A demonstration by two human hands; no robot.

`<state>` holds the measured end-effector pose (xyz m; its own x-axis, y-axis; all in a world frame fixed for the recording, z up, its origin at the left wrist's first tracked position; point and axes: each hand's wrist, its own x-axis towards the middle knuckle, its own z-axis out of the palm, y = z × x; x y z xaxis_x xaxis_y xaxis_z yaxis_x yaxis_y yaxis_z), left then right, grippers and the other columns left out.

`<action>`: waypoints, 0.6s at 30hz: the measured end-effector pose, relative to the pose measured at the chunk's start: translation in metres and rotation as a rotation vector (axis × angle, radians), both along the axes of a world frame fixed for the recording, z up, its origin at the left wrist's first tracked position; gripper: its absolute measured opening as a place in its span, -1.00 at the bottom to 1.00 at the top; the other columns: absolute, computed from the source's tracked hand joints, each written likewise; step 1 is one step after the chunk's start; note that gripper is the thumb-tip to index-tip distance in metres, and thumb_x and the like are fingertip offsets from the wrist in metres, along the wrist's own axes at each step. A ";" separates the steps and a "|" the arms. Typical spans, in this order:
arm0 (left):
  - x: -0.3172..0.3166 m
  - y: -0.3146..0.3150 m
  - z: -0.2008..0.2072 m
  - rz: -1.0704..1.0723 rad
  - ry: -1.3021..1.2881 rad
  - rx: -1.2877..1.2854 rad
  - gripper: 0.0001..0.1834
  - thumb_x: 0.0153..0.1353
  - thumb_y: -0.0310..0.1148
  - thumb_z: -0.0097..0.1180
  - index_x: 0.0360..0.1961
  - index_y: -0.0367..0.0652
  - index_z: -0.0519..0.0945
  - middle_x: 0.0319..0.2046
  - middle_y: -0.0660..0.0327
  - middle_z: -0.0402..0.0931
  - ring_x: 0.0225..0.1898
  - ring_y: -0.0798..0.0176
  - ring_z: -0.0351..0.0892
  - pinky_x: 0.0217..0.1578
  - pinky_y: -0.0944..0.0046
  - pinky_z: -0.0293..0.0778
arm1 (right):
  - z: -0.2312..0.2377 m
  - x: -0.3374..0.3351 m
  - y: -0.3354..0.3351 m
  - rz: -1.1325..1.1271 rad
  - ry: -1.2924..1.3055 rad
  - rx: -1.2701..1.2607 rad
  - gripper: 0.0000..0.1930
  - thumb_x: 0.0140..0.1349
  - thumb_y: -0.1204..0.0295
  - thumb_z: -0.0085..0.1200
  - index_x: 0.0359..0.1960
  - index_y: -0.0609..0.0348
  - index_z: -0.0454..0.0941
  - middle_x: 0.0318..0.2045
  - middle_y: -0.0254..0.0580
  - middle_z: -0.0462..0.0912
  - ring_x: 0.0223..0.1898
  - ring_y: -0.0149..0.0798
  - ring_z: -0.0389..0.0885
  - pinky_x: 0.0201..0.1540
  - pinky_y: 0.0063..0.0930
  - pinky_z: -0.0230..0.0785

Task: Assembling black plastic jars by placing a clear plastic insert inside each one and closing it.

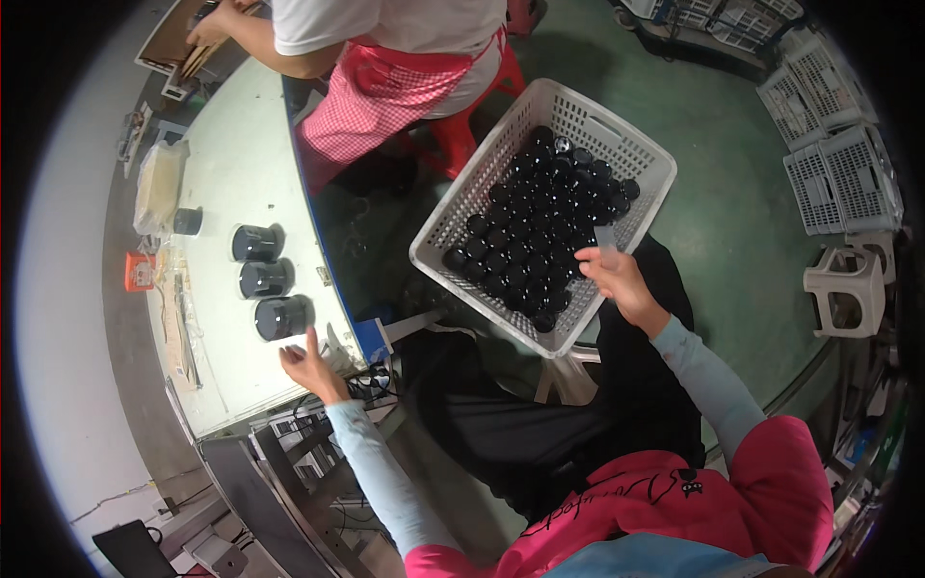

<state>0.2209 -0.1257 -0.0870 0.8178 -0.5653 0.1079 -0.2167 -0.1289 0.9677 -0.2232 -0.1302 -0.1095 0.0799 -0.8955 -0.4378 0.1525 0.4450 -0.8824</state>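
My left hand (313,373) is at the table's near end, fingers apart and holding nothing. Its fingertips are just below a glossy black cylinder (280,318), the nearest of three in a row; whether they touch it I cannot tell. The middle cylinder (262,280) and the far one (254,244) lie beyond it. My right hand (619,282) is closed on a small pale translucent piece (605,239) at the right side of a white plastic crate (462,217). Inside the crate are many black round pieces (540,222) with shiny tops.
A white table (217,356) is on my left. A dark cup-like piece (188,222) and a plastic bag (161,183) are along its far side. A co-worker in a red checked apron (371,96) is beyond it. Stacked crates (838,173) and a stool (848,289) are at the right.
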 end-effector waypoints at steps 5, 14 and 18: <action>-0.056 0.035 -0.008 -0.139 -0.810 0.365 -0.55 0.18 -0.32 0.01 0.03 -0.39 0.31 0.13 -0.14 0.11 0.17 -0.06 0.11 0.13 0.06 0.07 | -0.098 -0.010 -0.054 0.056 0.244 0.125 -0.73 0.01 0.40 0.15 -0.24 0.25 0.53 -0.57 -0.41 0.50 -0.54 -0.55 0.37 -0.53 -0.62 0.19; -0.062 0.040 -0.007 -0.122 -1.087 0.594 -0.42 0.22 -0.14 -0.08 0.13 -0.36 0.23 0.13 -0.11 0.15 0.16 -0.05 0.12 0.14 0.06 0.01 | -0.271 -0.013 -0.112 0.440 1.303 -0.116 -0.69 -0.12 0.35 0.16 -0.32 0.21 0.48 -0.29 -0.01 0.51 -0.21 0.01 0.52 -0.12 -0.21 0.38; -0.077 0.032 0.004 -0.093 -1.028 0.636 -0.46 0.27 -0.10 -0.19 0.13 -0.29 0.25 0.12 -0.02 0.17 0.18 0.03 0.10 0.15 0.04 0.00 | -0.289 -0.020 -0.160 0.449 1.457 -0.083 -0.75 -0.11 0.39 0.10 -0.35 0.19 0.46 -0.31 -0.02 0.51 -0.23 0.00 0.51 -0.17 -0.21 0.38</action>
